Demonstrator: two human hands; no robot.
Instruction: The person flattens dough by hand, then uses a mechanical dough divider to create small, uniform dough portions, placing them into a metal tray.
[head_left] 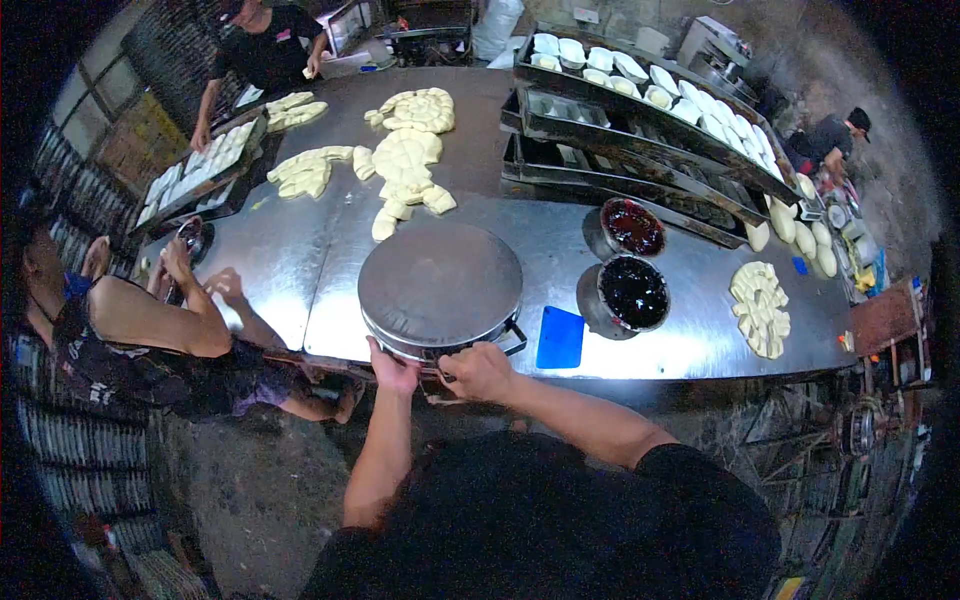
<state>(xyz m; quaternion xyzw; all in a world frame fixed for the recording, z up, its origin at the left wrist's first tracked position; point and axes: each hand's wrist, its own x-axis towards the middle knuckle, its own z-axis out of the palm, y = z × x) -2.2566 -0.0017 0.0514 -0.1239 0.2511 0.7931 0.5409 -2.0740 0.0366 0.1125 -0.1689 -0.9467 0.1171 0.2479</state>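
A large round metal dough divider (440,280), with a flat top and dark side handles, sits at the table's near edge. My left hand (395,372) grips its front rim from below, the fingers partly hidden. Closed in a fist, my right hand (478,372) holds a dark handle at the front right of the rim. Just right of the divider lies a blue plastic scraper (560,337). Cut dough pieces (405,165) lie in clusters behind the divider. Two bowls stand to the right, one with dark red filling (632,227) and one with black filling (633,292).
Stacked metal trays (640,130) hold white paper cups at the back right. More dough pieces (760,310) lie on the steel table (690,350) at right. One co-worker (150,320) handles a bowl at left; others work at the far left and far right.
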